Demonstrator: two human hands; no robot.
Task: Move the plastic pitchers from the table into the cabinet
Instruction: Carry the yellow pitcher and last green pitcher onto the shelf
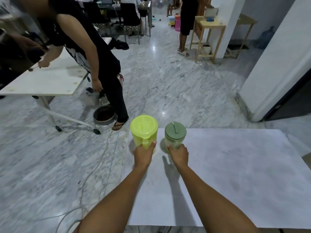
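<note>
Now both hands grip pitchers at the white table's (pixel 235 174) far left corner.

Left hand (pixel 143 154) has its fingers closed around the handle of the yellow pitcher (pixel 143 130); right hand (pixel 179 153) is wrapped around the green-lidded pitcher (pixel 175 134). Both pitchers stand upright, long axes vertical, the yellow handle pointing back toward the person.

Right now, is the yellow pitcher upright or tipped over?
Upright: the yellow pitcher stands on the table corner, lid on top, left hand on its handle.
</note>
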